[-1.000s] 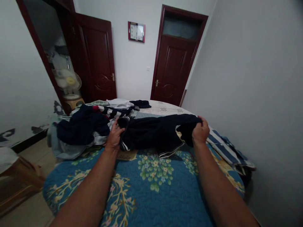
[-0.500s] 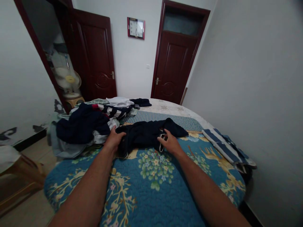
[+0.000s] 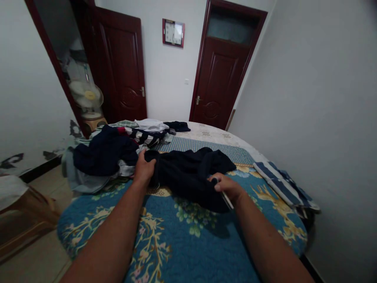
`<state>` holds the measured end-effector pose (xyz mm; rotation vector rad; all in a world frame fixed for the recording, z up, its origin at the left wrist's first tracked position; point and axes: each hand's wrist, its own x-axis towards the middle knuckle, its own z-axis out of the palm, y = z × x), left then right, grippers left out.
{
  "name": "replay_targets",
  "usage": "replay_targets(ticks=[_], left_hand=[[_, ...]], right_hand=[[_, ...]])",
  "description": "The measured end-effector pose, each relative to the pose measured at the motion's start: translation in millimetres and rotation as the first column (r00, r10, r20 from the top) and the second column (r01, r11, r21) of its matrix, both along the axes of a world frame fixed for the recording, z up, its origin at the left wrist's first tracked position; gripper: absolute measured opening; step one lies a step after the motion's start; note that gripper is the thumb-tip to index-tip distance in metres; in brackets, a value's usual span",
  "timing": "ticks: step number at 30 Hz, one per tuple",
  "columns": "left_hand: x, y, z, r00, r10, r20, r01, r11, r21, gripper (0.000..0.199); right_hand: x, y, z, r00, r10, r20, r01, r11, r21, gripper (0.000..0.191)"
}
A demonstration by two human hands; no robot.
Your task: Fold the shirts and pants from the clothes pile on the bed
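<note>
A pair of dark navy pants (image 3: 188,169) lies crosswise on the blue flowered quilt (image 3: 182,243), partly bunched. My left hand (image 3: 144,167) grips its left end, which looks like the waistband, with the thumb on top. Fingers closed, my right hand (image 3: 225,186) holds the near leg by its end, where a white edge shows. That leg is lifted a little and casts a shadow on the quilt. The far leg rests flat behind it, pointing right.
Left of the pants is a heap of clothes (image 3: 106,153), navy, grey, white and striped. A folded blue-and-white striped cloth (image 3: 282,184) lies at the right edge by the wall. A stool (image 3: 26,212) stands at lower left, a fan (image 3: 86,94) in the doorway.
My right hand has moved right and toward me, drawing the near leg of the pants out. My left hand stays at the left end. The view has shifted slightly.
</note>
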<state>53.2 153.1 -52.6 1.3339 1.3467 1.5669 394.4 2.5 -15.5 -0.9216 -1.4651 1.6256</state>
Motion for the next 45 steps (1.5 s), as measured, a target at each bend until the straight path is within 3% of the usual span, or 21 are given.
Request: replay_targets(ticks=[3,7,9,10,12,14,15,17,19,21,23,25,28,30,33,35,38,41,45], left_hand=[[4,-5,4.1,0.992,0.089,-0.087,-0.086,0.996,0.035,0.086],[8,-8,9.3,0.981,-0.076,0.176,0.078,0.997,-0.002,0.098],[7,-9,9.0,0.969,-0.138,0.204,0.141,0.99,-0.003,0.103],[7,-9,8.1,0.979,-0.143,0.142,0.144,0.99,0.005,0.103],[6,-12,6.2,0.992,-0.096,-0.084,0.1,0.994,0.039,0.102],[7,-18,6.3,0.943,0.018,-0.333,0.01,0.997,0.083,0.095],[8,-22,8.0,0.896,0.093,-0.434,-0.049,0.993,0.111,0.09],[12,-30,14.9,0.798,0.218,-0.561,-0.146,0.974,0.171,0.07],[18,-38,24.5,0.75,0.221,-0.623,-0.124,0.973,0.197,0.046],[28,-48,31.7,0.767,0.082,-0.637,0.031,0.986,0.163,0.034],[44,-58,32.2,0.76,-0.122,-0.638,0.231,0.969,0.091,0.042],[61,-67,25.9,0.692,-0.279,-0.666,0.361,0.932,-0.016,0.05],[78,-73,14.8,0.596,-0.391,-0.701,0.418,0.897,-0.145,0.028],[78,-71,14.2,0.629,-0.414,-0.658,0.447,0.885,-0.129,0.018],[68,-67,24.7,0.69,-0.522,-0.502,0.559,0.824,-0.09,0.026],[63,-68,33.4,0.639,-0.648,-0.416,0.676,0.73,-0.099,0.031],[65,-77,38.7,0.46,-0.787,-0.412,0.83,0.546,-0.116,0.03],[78,-88,31.9,0.272,-0.839,-0.472,0.908,0.386,-0.163,0.029],[93,-93,16.3,0.1,-0.854,-0.511,0.942,0.246,-0.228,0.025]], right_hand=[[-36,1,-12.4,0.944,0.247,0.217,-0.25,0.968,-0.019,0.037],[-86,2,-21.2,0.883,0.342,0.322,-0.396,0.91,0.119,0.033],[-97,1,-22.1,0.903,0.283,0.325,-0.364,0.903,0.226,0.03],[-98,1,-23.2,0.919,0.237,0.316,-0.322,0.913,0.252,0.03],[-91,5,-27.4,0.954,0.106,0.279,-0.176,0.955,0.238,0.033],[-76,14,-33.6,0.958,-0.128,0.256,0.063,0.967,0.246,0.036],[-67,19,-36.7,0.924,-0.289,0.251,0.207,0.928,0.309,0.037],[-48,30,-42.0,0.781,-0.588,0.211,0.416,0.742,0.527,0.038],[-32,40,-46.5,0.653,-0.739,0.165,0.446,0.551,0.705,0.038],[-22,47,-51.6,0.597,-0.78,0.186,0.397,0.489,0.777,0.037],[-20,50,-57.6,0.569,-0.78,0.259,0.338,0.509,0.791,0.035],[-22,51,-63.3,0.543,-0.767,0.342,0.266,0.543,0.796,0.032],[-26,51,-67.9,0.498,-0.761,0.416,0.183,0.561,0.807,0.027],[-27,50,-67.6,0.471,-0.765,0.44,0.162,0.566,0.809,0.024],[-26,48,-63.3,0.441,-0.763,0.472,0.149,0.581,0.8,0.021],[-25,46,-59.4,0.422,-0.76,0.494,0.173,0.603,0.779,0.025],[-23,44,-53.0,0.412,-0.76,0.503,0.305,0.635,0.71,0.042],[-18,43,-46.1,0.462,-0.738,0.492,0.441,0.672,0.595,0.057],[-12,43,-41.0,0.556,-0.661,0.504,0.533,0.749,0.394,0.06]])
